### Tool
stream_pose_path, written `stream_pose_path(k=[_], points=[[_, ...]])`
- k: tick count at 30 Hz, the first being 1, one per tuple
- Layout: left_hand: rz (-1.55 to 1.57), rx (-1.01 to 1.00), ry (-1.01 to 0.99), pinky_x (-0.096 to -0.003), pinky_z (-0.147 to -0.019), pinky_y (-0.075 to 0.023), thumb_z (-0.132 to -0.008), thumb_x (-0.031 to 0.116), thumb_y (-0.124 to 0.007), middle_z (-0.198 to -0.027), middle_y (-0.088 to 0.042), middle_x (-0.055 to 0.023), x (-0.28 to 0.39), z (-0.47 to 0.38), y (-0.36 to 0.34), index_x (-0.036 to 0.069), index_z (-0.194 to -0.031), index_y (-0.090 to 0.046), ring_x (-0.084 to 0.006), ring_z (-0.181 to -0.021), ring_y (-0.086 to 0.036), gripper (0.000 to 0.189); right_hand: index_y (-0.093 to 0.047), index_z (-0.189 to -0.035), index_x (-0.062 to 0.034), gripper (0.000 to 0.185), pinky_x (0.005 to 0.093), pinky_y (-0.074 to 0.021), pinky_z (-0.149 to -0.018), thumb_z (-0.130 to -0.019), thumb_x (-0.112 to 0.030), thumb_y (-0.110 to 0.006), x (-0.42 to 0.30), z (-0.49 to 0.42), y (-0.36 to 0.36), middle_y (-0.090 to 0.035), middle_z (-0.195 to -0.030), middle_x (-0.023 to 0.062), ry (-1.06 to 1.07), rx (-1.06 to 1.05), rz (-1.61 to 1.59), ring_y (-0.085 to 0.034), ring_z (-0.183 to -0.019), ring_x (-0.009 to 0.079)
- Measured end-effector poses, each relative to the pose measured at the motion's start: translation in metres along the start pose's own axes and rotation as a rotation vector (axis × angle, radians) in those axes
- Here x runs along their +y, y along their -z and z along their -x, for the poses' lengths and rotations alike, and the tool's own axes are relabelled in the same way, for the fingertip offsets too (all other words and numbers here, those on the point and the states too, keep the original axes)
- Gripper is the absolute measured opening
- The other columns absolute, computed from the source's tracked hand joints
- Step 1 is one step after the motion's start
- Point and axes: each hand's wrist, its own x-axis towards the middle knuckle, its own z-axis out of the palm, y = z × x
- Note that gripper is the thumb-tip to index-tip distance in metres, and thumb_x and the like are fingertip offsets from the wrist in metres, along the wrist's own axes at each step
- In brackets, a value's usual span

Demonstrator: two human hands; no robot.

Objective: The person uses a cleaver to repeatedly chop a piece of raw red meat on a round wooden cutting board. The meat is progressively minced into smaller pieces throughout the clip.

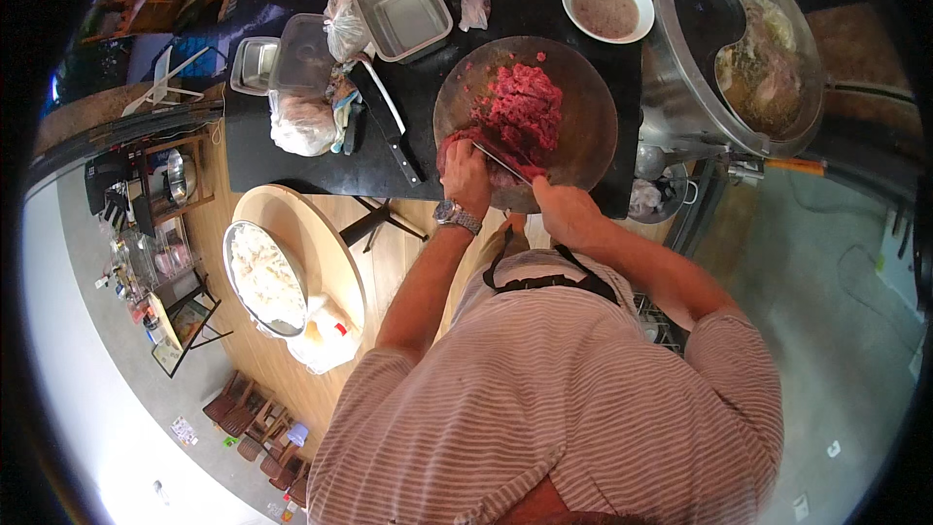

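On a round chopping board point(587, 149) lies a heap of chopped red meat point(526, 103), with small bits scattered toward the far edge. An uncut piece of red meat point(453, 138) is at the board's near left, and my left hand point(466, 176) presses down on it with the fingertips. My right hand point(567, 211) grips a knife point(503, 163), its blade slanting across the meat beside my left fingers. The knife's handle is hidden in my fist. A wristwatch point(458, 214) is on my left wrist.
Left of the board lies a second knife point(393, 131) with a black handle. Beyond it stands an empty metal tray point(404, 11). A white bowl of reddish liquid point(608, 4) stands behind the board. At right is a large divided metal pot point(678, 80); a round table point(328, 233) stands lower left.
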Motion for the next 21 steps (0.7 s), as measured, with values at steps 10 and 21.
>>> stream_pose_path(k=[10,21], points=[[-0.018,-0.063,0.008,-0.0466,-0.093,-0.0472,-0.080,0.008,-0.063,-0.111,-0.057,-0.0142,-0.007,0.000,-0.007,0.006,-0.106,-0.067,-0.0368,-0.110,-0.053,0.026,-0.046,-0.098,0.0020,0.016,0.0571,-0.0517,-0.065,-0.087,-0.007,-0.053,-0.018,-0.091,-0.022,-0.066,-0.077,0.0276,-0.006,0.260,-0.066,-0.068,-0.077,0.0459],[0.016,-0.040,0.012,-0.0464,-0.091,-0.0471,-0.082,0.010,-0.063,-0.108,-0.057,-0.0134,0.001,-0.002,-0.001,0.005,-0.106,-0.065,-0.0361,-0.109,-0.053,0.024,-0.049,-0.102,0.0013,0.015,0.0554,-0.0526,-0.074,-0.094,-0.012,-0.047,0.003,-0.037,-0.027,-0.067,-0.089,0.0301,-0.045,0.025,-0.053,-0.068,-0.086,0.0453]])
